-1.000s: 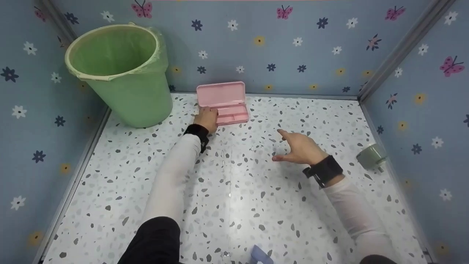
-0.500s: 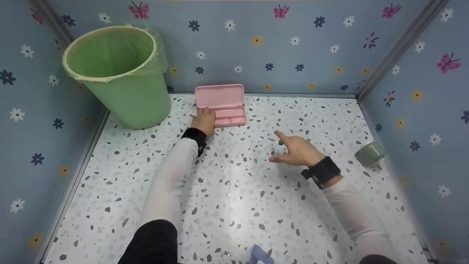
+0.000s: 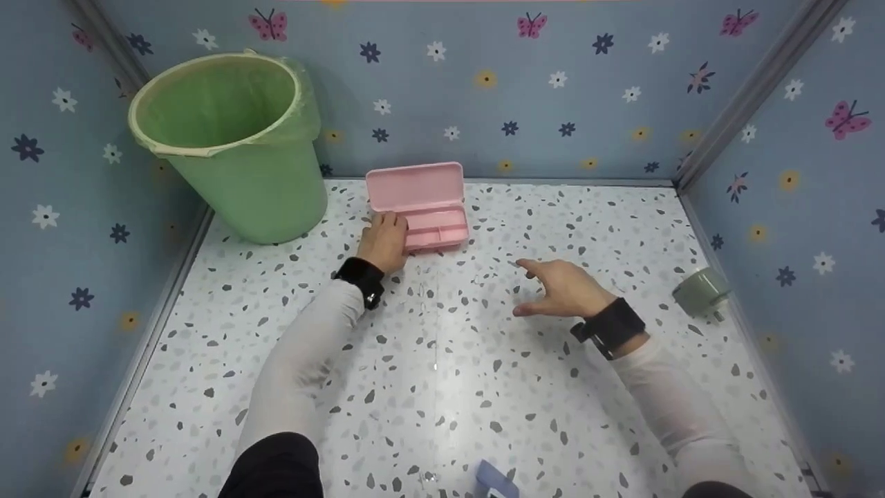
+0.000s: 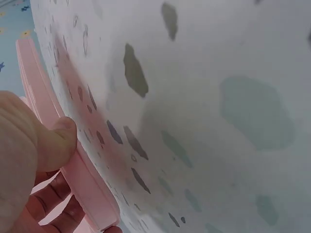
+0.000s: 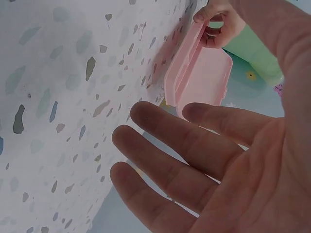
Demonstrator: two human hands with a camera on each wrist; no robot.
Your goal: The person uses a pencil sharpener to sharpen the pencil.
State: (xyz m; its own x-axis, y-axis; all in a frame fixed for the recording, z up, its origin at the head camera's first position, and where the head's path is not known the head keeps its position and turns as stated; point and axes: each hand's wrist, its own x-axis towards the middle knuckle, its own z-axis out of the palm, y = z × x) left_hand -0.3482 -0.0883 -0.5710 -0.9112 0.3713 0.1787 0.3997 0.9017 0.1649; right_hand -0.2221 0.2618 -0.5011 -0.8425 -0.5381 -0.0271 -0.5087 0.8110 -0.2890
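Note:
A pink pencil case (image 3: 432, 228) with its lid (image 3: 417, 187) raised stands near the back wall in the head view; dividers split its inside. My left hand (image 3: 384, 242) grips its left end, the thumb (image 4: 58, 143) on the outer side and fingers curled over the rim, as the left wrist view shows. A pinkish shadow falls on the surface beside the case; whether its base is wholly off the surface I cannot tell. To the right, my right hand (image 3: 563, 287) hovers apart from the case, fingers extended and holding nothing.
At the back left stands a green bin (image 3: 242, 180) with a liner. A grey-green cup (image 3: 702, 292) lies on its side by the right wall. Near the front edge is a blue-violet object (image 3: 496, 478), partly cut off. Patterned walls (image 3: 442, 90) enclose the speckled surface.
My left hand has drawn the pencil case slightly toward me, away from the back wall. My right hand has stayed nearly in place, still holding nothing.

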